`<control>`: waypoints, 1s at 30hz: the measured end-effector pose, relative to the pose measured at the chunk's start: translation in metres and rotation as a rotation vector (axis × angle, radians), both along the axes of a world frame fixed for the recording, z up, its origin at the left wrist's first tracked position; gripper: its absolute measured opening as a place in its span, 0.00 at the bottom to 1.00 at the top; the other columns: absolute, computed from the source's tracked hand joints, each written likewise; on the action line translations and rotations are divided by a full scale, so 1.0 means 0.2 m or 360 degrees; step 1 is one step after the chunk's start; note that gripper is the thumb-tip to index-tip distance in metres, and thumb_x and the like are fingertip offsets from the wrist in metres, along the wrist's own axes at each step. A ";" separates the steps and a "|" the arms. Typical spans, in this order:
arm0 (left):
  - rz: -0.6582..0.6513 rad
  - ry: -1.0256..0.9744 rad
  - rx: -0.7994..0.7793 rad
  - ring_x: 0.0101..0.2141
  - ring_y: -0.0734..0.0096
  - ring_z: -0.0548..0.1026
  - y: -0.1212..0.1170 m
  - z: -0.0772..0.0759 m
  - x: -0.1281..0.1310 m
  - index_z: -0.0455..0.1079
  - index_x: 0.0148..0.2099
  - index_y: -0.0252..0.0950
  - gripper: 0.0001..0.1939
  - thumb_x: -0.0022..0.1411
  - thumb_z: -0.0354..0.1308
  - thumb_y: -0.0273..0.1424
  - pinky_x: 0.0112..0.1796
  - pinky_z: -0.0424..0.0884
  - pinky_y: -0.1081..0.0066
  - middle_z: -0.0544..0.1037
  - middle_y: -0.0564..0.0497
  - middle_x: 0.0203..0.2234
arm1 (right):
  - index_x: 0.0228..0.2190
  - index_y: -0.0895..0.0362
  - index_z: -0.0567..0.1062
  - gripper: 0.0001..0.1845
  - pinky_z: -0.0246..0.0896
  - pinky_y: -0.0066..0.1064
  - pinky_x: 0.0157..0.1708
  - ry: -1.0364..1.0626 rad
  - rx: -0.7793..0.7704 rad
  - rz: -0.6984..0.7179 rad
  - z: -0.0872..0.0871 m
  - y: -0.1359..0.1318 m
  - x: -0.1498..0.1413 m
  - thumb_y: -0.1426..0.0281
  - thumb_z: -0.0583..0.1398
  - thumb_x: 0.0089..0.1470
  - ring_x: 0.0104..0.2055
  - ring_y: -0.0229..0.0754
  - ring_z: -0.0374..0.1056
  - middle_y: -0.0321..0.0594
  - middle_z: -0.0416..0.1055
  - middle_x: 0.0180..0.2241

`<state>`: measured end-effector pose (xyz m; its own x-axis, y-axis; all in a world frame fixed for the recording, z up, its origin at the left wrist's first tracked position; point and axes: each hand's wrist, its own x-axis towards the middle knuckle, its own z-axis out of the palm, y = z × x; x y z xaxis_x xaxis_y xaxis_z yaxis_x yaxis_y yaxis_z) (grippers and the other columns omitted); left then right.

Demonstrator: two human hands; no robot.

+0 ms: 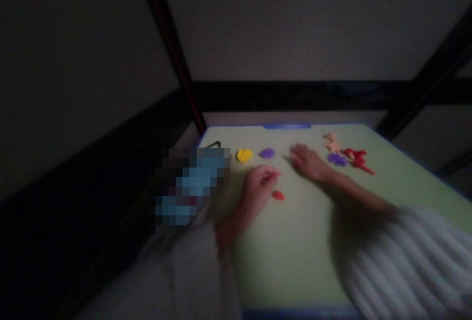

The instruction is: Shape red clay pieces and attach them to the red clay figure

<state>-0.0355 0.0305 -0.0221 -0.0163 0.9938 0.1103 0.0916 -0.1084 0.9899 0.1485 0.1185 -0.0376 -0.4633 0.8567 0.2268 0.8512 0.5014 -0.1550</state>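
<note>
My left hand is over the table with its fingers curled in and the thumb near the fingertips. What it holds, if anything, is too blurred to make out. A small red piece lies just beside it, below the fingertips. Beyond that hand are a yellow lumpy piece and a purple oval piece. To their right, my right hand is palm down at the tabletop, fingers stretched out. Past its wrist lie a purple flower-like piece, red figure-like pieces and peach-coloured pieces.
The pale green table has a blue rim. A pixelated light-blue patch covers something at its left edge, with a thin black strap-like end showing above. Dark bars and grey walls stand behind. The room is dim.
</note>
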 end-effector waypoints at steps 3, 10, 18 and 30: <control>0.0010 -0.0005 0.0011 0.23 0.77 0.68 0.00 0.00 0.00 0.69 0.29 0.33 0.06 0.48 0.51 0.22 0.24 0.63 0.77 0.70 0.54 0.19 | 0.57 0.66 0.57 0.39 0.46 0.52 0.55 -0.0072 -0.0034 0.0030 -0.02 -0.14 -0.06 0.51 0.35 0.58 0.62 0.57 0.45 0.59 0.51 0.60; -0.0067 -0.0105 -0.0078 0.20 0.80 0.68 -0.01 0.02 0.02 0.68 0.29 0.32 0.05 0.48 0.52 0.21 0.20 0.61 0.79 0.71 0.54 0.21 | 0.59 0.64 0.52 0.40 0.38 0.50 0.59 -0.0116 -0.0060 0.0104 0.00 -0.15 -0.07 0.48 0.38 0.56 0.64 0.53 0.39 0.53 0.44 0.62; -0.0067 -0.0097 -0.0035 0.24 0.79 0.70 -0.01 0.00 0.02 0.68 0.30 0.32 0.06 0.49 0.52 0.19 0.25 0.64 0.78 0.73 0.52 0.25 | 0.59 0.67 0.53 0.42 0.41 0.42 0.60 -0.0136 -0.0089 0.0278 0.01 -0.24 -0.07 0.47 0.40 0.55 0.64 0.49 0.41 0.55 0.46 0.62; -0.0035 0.0190 0.0100 0.29 0.73 0.71 0.03 0.00 -0.02 0.68 0.30 0.33 0.06 0.52 0.51 0.22 0.31 0.66 0.73 0.72 0.51 0.24 | 0.59 0.66 0.53 0.41 0.41 0.50 0.59 0.0015 -0.0188 0.0226 0.02 -0.19 -0.04 0.48 0.41 0.56 0.64 0.52 0.41 0.56 0.46 0.61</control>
<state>-0.0387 0.0360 -0.0227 0.0226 0.9848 0.1722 0.2055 -0.1732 0.9632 0.1413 0.0812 -0.0327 -0.5796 0.8039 0.1335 0.7715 0.5941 -0.2276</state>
